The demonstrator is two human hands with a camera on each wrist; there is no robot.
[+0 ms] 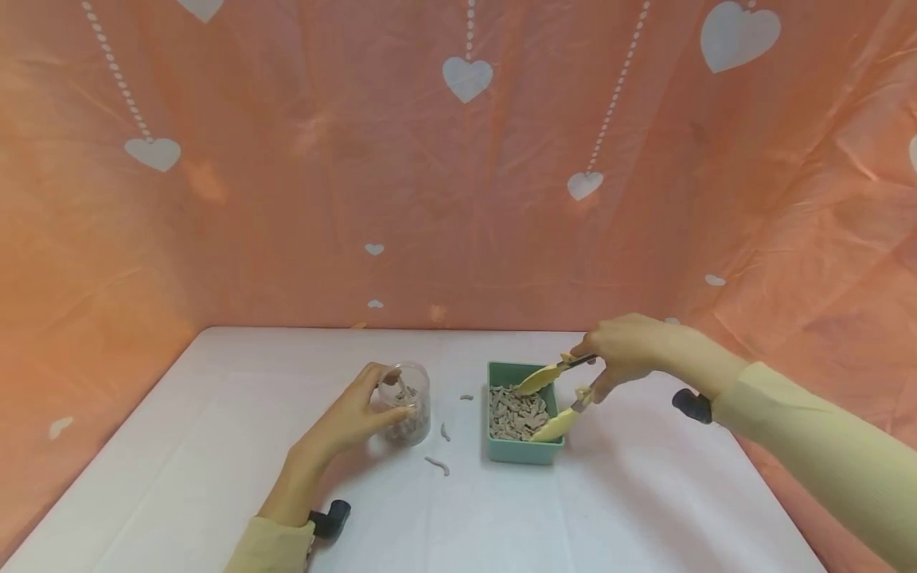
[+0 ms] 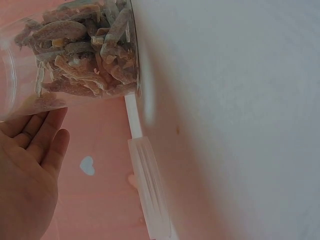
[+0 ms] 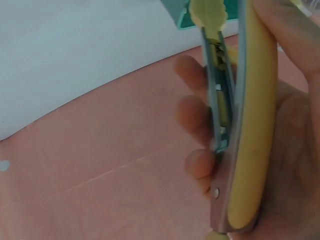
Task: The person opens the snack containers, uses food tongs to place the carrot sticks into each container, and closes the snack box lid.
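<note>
A clear jar [image 1: 423, 406] stands on the white table, partly filled with brownish, dried-looking strips [image 2: 82, 55]. My left hand [image 1: 353, 415] holds it from the left, the thumb across the near side and the fingers round the back. To its right sits a green rectangular box [image 1: 525, 454] with many small grey-brown pieces [image 1: 510, 414] inside. In my right hand [image 1: 629, 348] I grip yellow tongs [image 1: 539, 380] by their handles [image 3: 255, 115]. The tongs are spread apart, both tips down in the box among the pieces. Whether they pinch anything cannot be made out.
Between jar and box lie loose pieces: a small one [image 1: 466, 397], a curved one [image 1: 445, 432] and a longer one [image 1: 437, 466]. In the left wrist view a translucent ridged item [image 2: 150, 190], perhaps a lid, rests on the table. An orange cloth [image 1: 322, 199] with hearts hangs behind.
</note>
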